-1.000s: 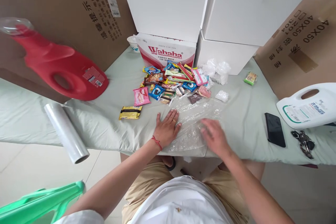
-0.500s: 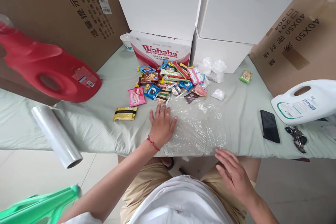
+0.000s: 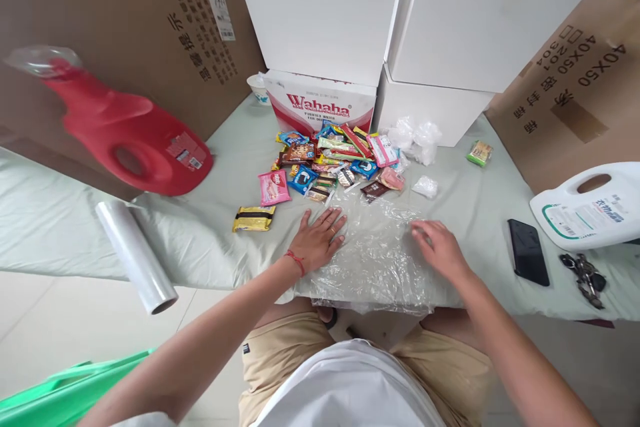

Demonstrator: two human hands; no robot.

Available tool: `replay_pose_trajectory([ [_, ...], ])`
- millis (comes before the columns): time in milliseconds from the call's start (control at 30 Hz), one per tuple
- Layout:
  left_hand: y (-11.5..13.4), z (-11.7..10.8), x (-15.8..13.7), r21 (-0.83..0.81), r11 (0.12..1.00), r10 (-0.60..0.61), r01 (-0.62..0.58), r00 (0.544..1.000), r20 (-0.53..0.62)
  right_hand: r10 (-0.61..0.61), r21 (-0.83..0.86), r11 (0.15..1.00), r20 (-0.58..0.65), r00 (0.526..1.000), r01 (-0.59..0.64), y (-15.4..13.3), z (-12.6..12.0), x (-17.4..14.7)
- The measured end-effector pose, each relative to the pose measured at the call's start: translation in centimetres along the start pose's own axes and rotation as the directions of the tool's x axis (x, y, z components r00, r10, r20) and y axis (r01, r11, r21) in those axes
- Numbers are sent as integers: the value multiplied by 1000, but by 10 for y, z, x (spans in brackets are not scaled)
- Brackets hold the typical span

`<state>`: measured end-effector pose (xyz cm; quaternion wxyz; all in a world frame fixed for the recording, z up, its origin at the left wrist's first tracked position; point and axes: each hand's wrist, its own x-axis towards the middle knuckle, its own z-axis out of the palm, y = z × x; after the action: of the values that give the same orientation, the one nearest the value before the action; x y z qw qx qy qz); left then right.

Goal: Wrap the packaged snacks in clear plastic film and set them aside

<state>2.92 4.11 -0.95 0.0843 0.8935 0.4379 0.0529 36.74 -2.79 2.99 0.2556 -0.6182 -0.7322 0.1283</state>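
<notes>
A crinkled sheet of clear plastic film lies flat on the green cloth, with its near edge hanging over the table's front. My left hand rests palm down on the left side of the film, fingers spread. At the film's right side is my right hand, its fingers loosely bent and touching the film or just above it. Beyond both hands sits a heap of wrapped snacks. A yellow snack packet and a pink wafer packet lie left of the film.
A roll of plastic film and a red jug stand left. On the right are a phone, keys and a white detergent bottle. Behind the snacks are a Wahaba carton, white boxes and crumpled clear bags.
My right hand has moved up from the table's front edge onto the film's right side. The film's near edge now hangs over the front. My left hand stays flat; the view has shifted slightly.
</notes>
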Motion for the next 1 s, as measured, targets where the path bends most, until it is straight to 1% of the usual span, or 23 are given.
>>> replay_pose_trajectory([
  [67,4,-3,0,8,1000,-4,4,1000,-5,29,-114,993,-41,999,-34,11,16,52],
  [133,7,-5,0,12,1000,-1,1,1000,-14,64,-211,974,-72,995,-78,15,30,100],
  [167,7,-5,0,13,1000,-1,1,1000,-21,93,-248,963,-64,994,-106,14,36,121],
  [233,7,-5,0,9,1000,-5,6,999,-31,154,-303,941,0,988,-147,11,42,151],
  [300,6,-3,-1,-1,1000,-11,11,999,-34,193,-357,921,65,979,-158,9,39,165],
  [367,5,-2,-1,-18,1000,-12,11,999,-37,189,-418,897,65,980,-145,8,29,166],
  [433,4,0,-1,-37,999,-8,6,999,-42,150,-470,873,7,989,-129,3,15,156],
  [467,4,0,-1,-46,999,-7,5,999,-46,126,-477,870,-27,992,-123,-1,7,148],
  [533,3,1,-2,-60,998,-7,4,998,-57,72,-425,901,-56,996,-89,-15,-3,126],
  [567,3,1,-2,-66,998,-8,4,998,-63,38,-366,929,-36,999,-49,-24,-5,113],
  [600,3,2,-2,-70,998,-8,3,998,-68,-5,-290,957,10,1000,8,-35,-4,98],
  [667,3,3,-2,-76,997,-8,2,997,-79,-106,-147,981,130,986,125,-57,5,69],
  [733,3,3,-3,-81,997,-9,2,996,-89,-150,-98,979,228,962,176,-73,21,45],
  [800,3,4,-3,-88,996,-11,3,996,-94,-146,-110,976,310,939,189,-82,36,33],
  [867,2,4,-3,-97,995,-11,2,996,-92,-154,-106,973,353,923,203,-82,44,39],
  [900,2,4,-3,-101,995,-12,3,996,-91,-164,-99,973,344,924,210,-80,45,49],
  [967,2,4,-3,-105,995,-13,4,996,-90,-145,-130,974,280,949,187,-74,43,80],
  [1000,2,4,-3,-105,994,-14,5,996,-91,-97,-183,973,240,966,144,-70,42,99],
])
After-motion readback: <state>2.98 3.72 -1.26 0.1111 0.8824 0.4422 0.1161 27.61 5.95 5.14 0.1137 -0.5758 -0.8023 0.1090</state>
